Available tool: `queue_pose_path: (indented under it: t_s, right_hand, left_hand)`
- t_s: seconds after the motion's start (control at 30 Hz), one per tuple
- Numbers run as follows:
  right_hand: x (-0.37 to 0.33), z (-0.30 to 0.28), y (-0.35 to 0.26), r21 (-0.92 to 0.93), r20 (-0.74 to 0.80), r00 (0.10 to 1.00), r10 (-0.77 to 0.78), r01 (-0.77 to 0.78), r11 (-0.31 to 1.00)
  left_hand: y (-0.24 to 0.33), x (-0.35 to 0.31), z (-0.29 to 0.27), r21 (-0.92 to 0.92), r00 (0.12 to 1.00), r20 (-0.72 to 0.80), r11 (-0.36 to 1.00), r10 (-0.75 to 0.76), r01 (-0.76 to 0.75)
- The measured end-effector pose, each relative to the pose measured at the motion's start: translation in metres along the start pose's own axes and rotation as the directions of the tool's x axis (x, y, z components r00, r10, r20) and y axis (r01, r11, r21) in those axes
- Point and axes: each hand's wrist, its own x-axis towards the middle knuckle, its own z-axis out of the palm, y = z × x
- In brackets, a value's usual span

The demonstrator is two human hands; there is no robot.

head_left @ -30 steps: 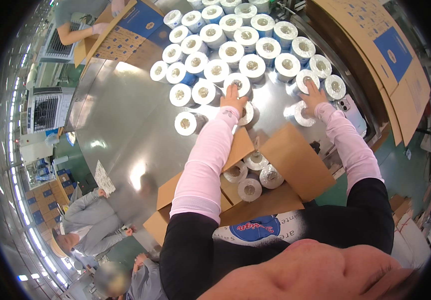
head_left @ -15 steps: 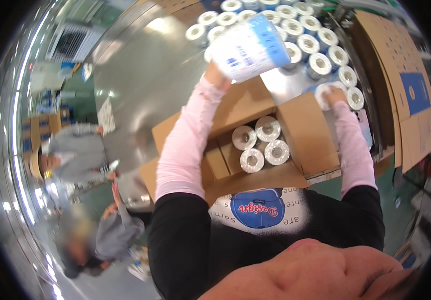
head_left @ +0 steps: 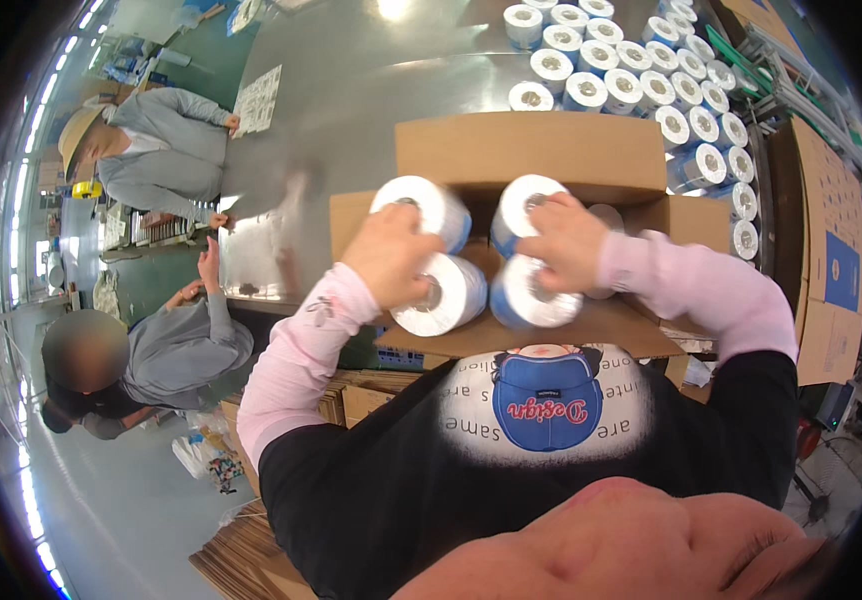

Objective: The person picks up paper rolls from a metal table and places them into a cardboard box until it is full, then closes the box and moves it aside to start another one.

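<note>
Above an open cardboard box (head_left: 531, 148), my left hand (head_left: 388, 258) is closed on two white rolls with blue sides, its fingers hooked into their core holes: a far roll (head_left: 421, 205) and a near roll (head_left: 451, 300). Beside it, my right hand (head_left: 566, 245) grips another pair the same way, a far roll (head_left: 519, 212) and a near roll (head_left: 536, 300). All of these rolls are tilted. Partly hidden behind my right hand and sleeve, more white rolls (head_left: 606, 217) sit inside the box on the right.
Several upright rolls (head_left: 622, 88) crowd the metal table (head_left: 351, 110) at the far right. A large printed carton (head_left: 819, 230) stands on the right. Two people in grey (head_left: 176, 150) are at the left, one by a paper sheet (head_left: 256, 98). Flattened cardboard (head_left: 251, 555) lies at the lower left.
My left hand has come down from over the table to the box. My right hand has moved left from the table rolls to the box. Each now holds two rolls. The view has shifted.
</note>
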Motion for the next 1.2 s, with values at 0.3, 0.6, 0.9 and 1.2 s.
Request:
queue_pose_path:
  t_s: [0.3, 0.6, 0.9, 1.2]
  right_hand:
    - [0.081, 0.173, 0.024, -0.285, 0.458, 0.840, 0.290, -0.170, 0.943]
    - [-0.017, 0.005, 0.075, -0.426, -0.441, 0.847, 0.298, -0.489, 0.761]
    - [-0.055, 0.006, 0.116, 0.380, -0.472, 0.609, 0.637, -0.511, 0.771]
    - [-0.215, -0.020, 0.410, -0.076, -0.096, 0.073, 0.993, -0.995, 0.066]
  left_hand:
    - [-0.078, 0.015, 0.126, 0.283, 0.884, 0.440, 0.959, -0.158, 0.031]
    - [-0.077, 0.123, 0.077, -0.645, 0.893, 0.365, 0.763, 0.261, 0.041]
    - [-0.151, 0.376, 0.152, -0.256, 0.826, -0.194, 0.841, -0.529, 0.477]
    - [-0.096, 0.425, 0.195, 0.291, 0.985, 0.078, 0.948, -0.157, 0.128]
